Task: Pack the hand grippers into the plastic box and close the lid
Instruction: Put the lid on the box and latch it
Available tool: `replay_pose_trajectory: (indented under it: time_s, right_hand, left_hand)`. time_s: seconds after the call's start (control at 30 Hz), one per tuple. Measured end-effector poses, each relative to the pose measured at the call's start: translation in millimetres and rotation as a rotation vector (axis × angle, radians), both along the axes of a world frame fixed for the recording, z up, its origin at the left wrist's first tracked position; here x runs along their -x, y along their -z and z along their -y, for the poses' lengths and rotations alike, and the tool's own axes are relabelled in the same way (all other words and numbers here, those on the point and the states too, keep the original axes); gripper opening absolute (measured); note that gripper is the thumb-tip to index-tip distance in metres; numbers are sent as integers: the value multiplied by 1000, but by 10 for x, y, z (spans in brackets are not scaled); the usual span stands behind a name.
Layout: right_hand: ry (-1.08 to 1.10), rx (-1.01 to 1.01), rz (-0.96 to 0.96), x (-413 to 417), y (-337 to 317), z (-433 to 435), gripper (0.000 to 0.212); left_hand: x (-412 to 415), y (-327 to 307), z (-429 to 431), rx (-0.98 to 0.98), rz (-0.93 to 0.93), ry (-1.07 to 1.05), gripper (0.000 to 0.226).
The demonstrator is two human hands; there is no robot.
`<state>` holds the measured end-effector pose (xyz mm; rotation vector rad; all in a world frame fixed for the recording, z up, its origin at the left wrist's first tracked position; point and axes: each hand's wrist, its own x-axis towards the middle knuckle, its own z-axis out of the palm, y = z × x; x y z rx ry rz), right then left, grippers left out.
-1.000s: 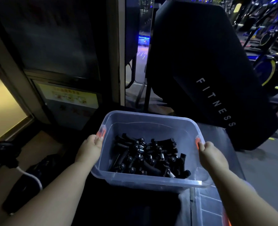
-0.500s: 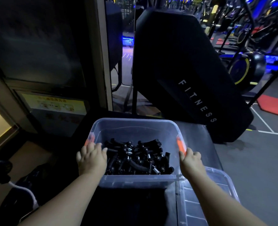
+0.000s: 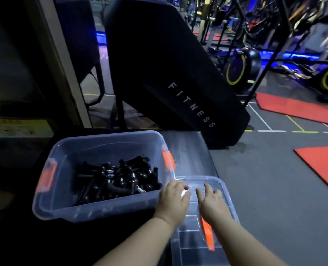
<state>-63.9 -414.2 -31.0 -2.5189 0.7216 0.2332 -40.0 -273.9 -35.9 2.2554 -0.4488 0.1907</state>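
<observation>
The clear plastic box (image 3: 111,148) stands open on a dark surface at lower left, with orange latches at both ends. A heap of black hand grippers (image 3: 117,179) lies in its bottom. The clear lid (image 3: 190,252), with an orange latch of its own, lies flat to the right of the box. My left hand (image 3: 173,200) rests on the lid's far left corner, beside the box's right wall, with loosely bent fingers; it is blurred. Just to its right, my right hand (image 3: 213,204) hovers over or touches the lid with spread fingers. Neither hand holds a hand gripper.
A big black slanted panel marked FITNESS (image 3: 169,73) rises behind the box. A grey platform (image 3: 188,150) lies under the lid's far side. Red mats (image 3: 322,166) cover the floor at right, and exercise bikes (image 3: 240,68) stand beyond. A pillar and a wall close off the left.
Both hands have let go of the box's ends and moved right onto the lid. The box now stands still, and the view has turned to the right.
</observation>
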Motion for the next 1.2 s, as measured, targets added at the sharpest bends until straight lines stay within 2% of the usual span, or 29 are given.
replay_pose_trajectory:
  time_s: [0.07,0.17,0.2,0.27,0.33,0.4,0.47,0.57,0.8,0.97,1.1,1.2]
  right_hand:
    - [-80,119,-5,160,71,193,54]
    - [-268,287,-114,313,403,549,73]
    - [-320,393,-112,380,432,600,72]
    - [-403,401,-166,467,317,639,55]
    - [-273,323,-203,613,498,812,47]
    - [-104,221,-60,710,616,880,45]
    - [53,136,-93,759,795,979,42]
    - [206,-45,-305,838,999,1061,54]
    - [205,78,-372,870,1173,1070,56]
    - [271,-50,-388,867,1299,1132,61]
    - [334,-40,-343,877,1361,1221,61]
    - [451,-32,-335,886,1364,1340,60]
  left_hand:
    - [123,64,220,-23,-136,54,51]
    - [248,252,426,-183,-318,110,76]
    - [278,319,469,-245,-352,106,74]
    - [311,486,517,-369,-443,68,51]
    - [357,662,565,-455,-538,46,37]
    - [405,811,563,-523,-609,21,39]
    - [451,923,562,-560,-660,-24,44]
    - [498,1057,566,-558,-694,-99,54]
    - [419,1193,628,-480,-806,-231,75]
    - [333,1212,697,-376,-827,-350,83]
    - [242,1143,790,-339,-844,-394,81]
    - [147,1060,922,-240,-849,-376,61]
